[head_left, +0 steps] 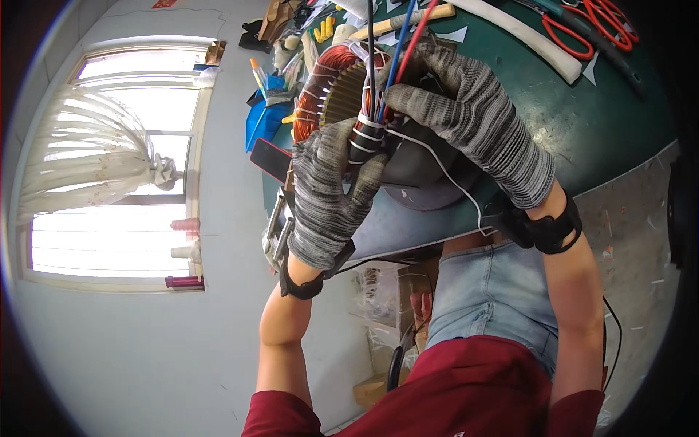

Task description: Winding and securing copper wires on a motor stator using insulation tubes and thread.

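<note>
The left hand [328, 193]'s gloved fingers and thumb grasp the tied lead bundle [366, 144] at the near side of a copper-wound stator [314, 95]. The right hand [473, 105]'s fingers are bent in close beside the red lead [416, 40] and blue lead [400, 44]; whether they pinch these cannot be told. A black lead [371, 44] rises next to them. From the bundle, a loose white cord [445, 164] trails toward the near edge of the green tabletop [608, 109], over which the stator is held, left of the right hand. Beyond lie a wooden handle [408, 20], a pale curved bar [528, 40] and red-handled scissors [614, 25]; left of the stator are a blue container [262, 124] and a phone [270, 159].
</note>
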A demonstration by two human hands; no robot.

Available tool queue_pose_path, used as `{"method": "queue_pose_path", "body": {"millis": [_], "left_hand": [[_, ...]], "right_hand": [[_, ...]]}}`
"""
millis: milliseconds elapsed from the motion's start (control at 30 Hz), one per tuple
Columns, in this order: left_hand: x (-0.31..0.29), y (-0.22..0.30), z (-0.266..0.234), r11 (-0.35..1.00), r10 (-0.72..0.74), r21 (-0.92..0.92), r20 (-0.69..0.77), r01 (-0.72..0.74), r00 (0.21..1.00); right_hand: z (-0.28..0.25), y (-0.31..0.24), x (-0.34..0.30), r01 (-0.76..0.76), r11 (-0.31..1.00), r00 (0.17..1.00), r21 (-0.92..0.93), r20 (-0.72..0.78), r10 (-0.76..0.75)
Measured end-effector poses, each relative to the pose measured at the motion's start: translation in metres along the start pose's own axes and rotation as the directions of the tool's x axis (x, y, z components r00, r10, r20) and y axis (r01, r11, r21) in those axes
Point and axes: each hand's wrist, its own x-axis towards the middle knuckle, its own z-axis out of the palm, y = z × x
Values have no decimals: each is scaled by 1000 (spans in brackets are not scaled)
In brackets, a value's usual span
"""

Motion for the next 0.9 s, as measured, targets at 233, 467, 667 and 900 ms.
{"method": "queue_pose_path", "body": {"millis": [233,467,667,900], "left_hand": [[0,2,2,999,-30,32,-44,31,999],[-1,3,0,995,9,96,-40,-5,999],[-2,2,-3,995,-6,95,-12,8,1000],[0,5,-1,998,-68,-15,-41,68,997]], "right_hand": [[-2,1,0,85,989,995,-121,55,-79],[5,-4,-1,118,993,992,-18,-39,-119],[12,-3,-2,76,996,996,-43,-32,-78],[15,-1,-5,111,953,992,-281,-28,-124]]}}
